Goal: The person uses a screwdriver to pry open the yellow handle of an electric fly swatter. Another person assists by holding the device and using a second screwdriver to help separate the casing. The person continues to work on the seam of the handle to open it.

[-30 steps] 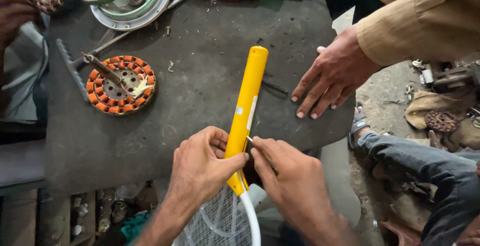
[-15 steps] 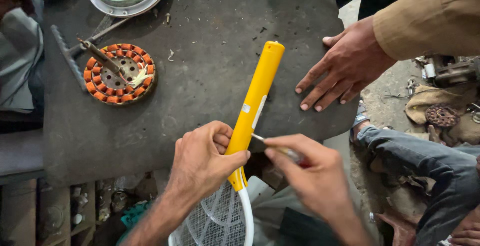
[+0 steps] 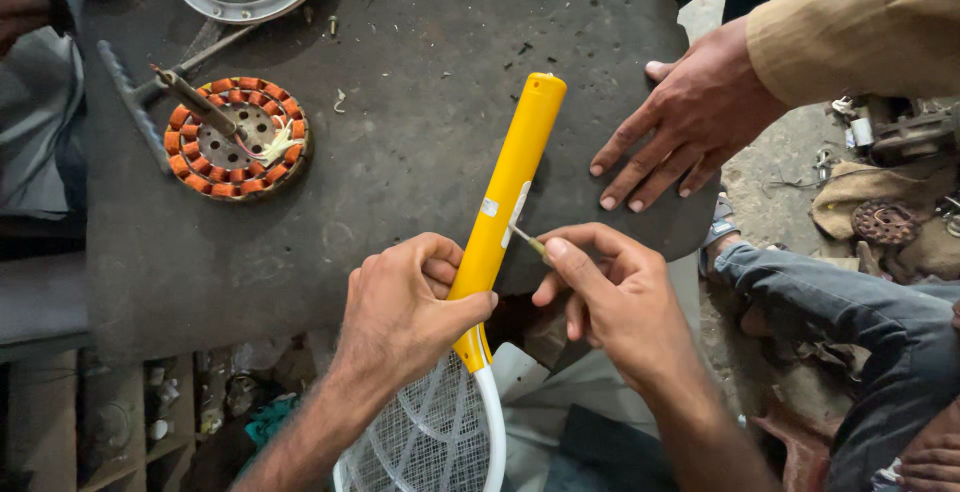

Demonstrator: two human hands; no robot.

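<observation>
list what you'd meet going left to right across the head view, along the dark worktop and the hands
Copper-wound stator → left hand gripping the yellow racket handle → right hand with a thin tool at the handle → another person's hand flat on the worktop → toothed metal part on the ground.

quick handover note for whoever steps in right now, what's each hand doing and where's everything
Left hand: grip closed around the lower part of the yellow racket handle, just above the white mesh head, which hangs off the table's near edge.
Right hand: pinching a thin metal tool, its tip against the side of the handle by a small label.
Dark worktable: the handle's far end lies over it; a copper-wound stator sits at the left.
Another person's hand rests flat on the table at right.
Done: handle steadied, tool placed. The handle looks closed.
</observation>
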